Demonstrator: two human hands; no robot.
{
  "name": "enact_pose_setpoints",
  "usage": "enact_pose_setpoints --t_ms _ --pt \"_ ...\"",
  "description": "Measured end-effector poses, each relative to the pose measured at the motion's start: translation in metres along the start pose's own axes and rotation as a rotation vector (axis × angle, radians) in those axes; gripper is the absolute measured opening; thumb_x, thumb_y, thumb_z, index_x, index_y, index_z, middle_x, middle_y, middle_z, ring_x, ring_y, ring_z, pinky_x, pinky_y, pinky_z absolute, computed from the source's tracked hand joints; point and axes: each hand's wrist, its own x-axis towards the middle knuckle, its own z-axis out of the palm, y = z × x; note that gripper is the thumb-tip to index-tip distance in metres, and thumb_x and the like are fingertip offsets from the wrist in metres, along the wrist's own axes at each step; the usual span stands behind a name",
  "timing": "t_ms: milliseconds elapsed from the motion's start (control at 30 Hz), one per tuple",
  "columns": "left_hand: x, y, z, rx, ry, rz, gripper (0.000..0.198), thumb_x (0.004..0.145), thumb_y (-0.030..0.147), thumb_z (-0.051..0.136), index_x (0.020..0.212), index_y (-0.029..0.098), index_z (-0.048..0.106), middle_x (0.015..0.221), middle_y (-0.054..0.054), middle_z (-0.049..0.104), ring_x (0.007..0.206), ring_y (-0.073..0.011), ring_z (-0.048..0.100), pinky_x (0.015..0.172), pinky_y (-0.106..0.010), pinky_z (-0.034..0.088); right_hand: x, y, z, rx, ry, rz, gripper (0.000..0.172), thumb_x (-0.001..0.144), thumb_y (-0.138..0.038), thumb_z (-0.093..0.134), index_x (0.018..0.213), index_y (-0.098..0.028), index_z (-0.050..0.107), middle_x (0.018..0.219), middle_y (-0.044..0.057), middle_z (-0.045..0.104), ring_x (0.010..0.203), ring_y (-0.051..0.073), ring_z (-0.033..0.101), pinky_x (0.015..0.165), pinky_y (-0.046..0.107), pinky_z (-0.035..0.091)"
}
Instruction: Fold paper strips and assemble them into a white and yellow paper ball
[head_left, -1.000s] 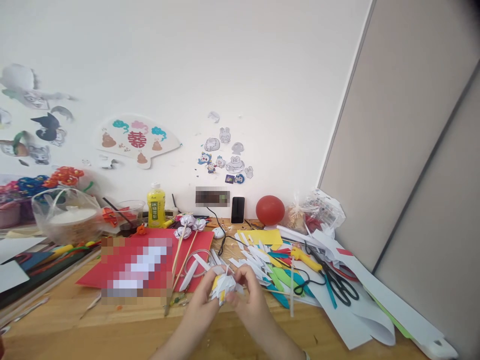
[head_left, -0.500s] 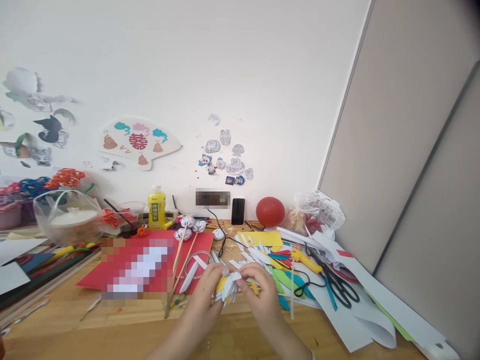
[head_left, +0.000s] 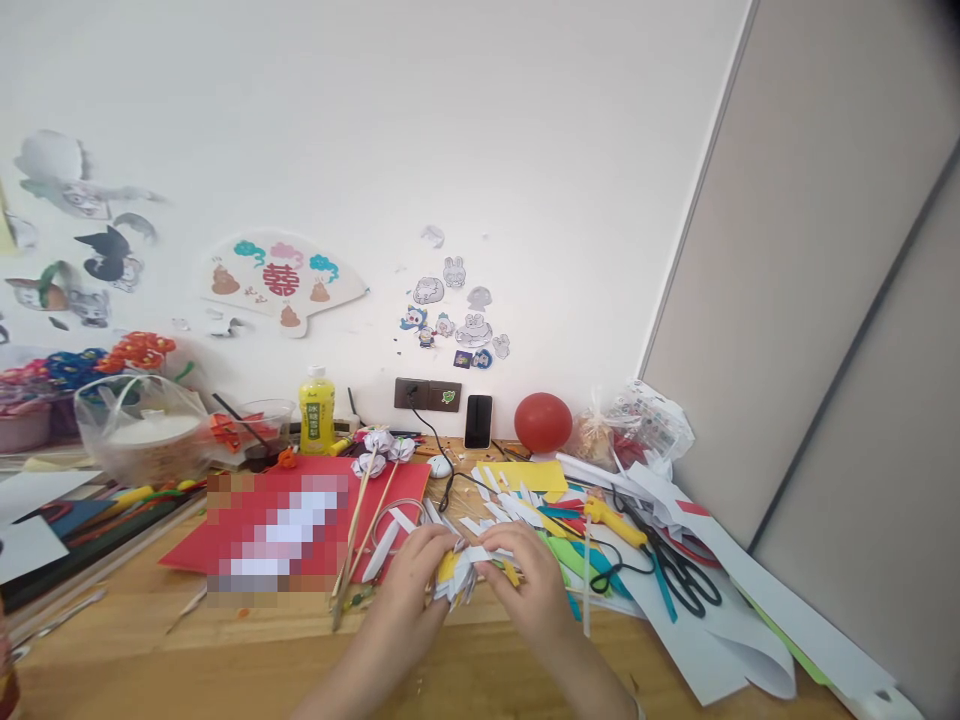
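Low in the middle of the view, both hands hold a small folded paper piece point(head_left: 459, 572), white with yellow showing inside. My left hand point(head_left: 412, 583) grips its left side with curled fingers. My right hand point(head_left: 527, 588) pinches its right side and top. The piece is held just above the front part of the wooden table point(head_left: 225, 650). Behind the hands lies a heap of cut paper strips point(head_left: 525, 510) in white, yellow, green and blue.
A red sheet point(head_left: 375, 490) with wooden sticks point(head_left: 358, 530) lies to the left. Scissors point(head_left: 679, 570) and a yellow-handled tool point(head_left: 611, 520) rest on white paper to the right. At the back stand a yellow bottle point(head_left: 316, 410), a red ball point(head_left: 543, 422), a phone point(head_left: 478, 421) and a plastic container point(head_left: 146, 440).
Both hands have lowered slightly and turned the paper piece, which now shows more yellow. The camera view has shifted a little to the left.
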Motion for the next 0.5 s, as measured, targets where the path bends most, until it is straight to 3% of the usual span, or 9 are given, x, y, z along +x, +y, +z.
enact_pose_setpoints --t_ms 167,300,500 --pt "0.0001 -0.002 0.0015 -0.026 0.021 -0.022 0.05 0.058 -0.001 0.037 0.101 0.02 0.052 0.103 -0.008 0.052 0.099 -0.0213 0.051 0.085 -0.036 0.043 -0.0026 0.0054 0.004 -0.046 0.107 -0.001 0.002 0.077 -0.021 0.057 0.075 -0.02 0.057 0.075 0.003 0.063 0.074 0.017 0.059 0.066 0.029 0.048" --pt "-0.0002 -0.0016 0.0013 -0.01 0.086 -0.062 0.054 0.058 -0.001 0.038 0.106 0.022 0.049 0.11 -0.008 0.047 0.107 -0.022 0.046 0.089 -0.038 0.041 -0.0044 0.0048 0.0081 -0.106 0.157 0.017 0.003 0.078 -0.021 0.056 0.077 -0.02 0.058 0.076 0.003 0.064 0.073 0.016 0.06 0.066 0.028 0.048" --pt "-0.0003 -0.004 0.0005 -0.001 0.146 -0.078 0.053 0.061 0.0 0.04 0.107 0.025 0.047 0.113 -0.006 0.044 0.111 -0.0217 0.043 0.091 -0.04 0.04 -0.0019 -0.0018 0.0085 -0.145 0.119 0.052 0.004 0.074 -0.017 0.055 0.072 -0.019 0.055 0.073 0.003 0.061 0.07 0.017 0.057 0.064 0.03 0.047"
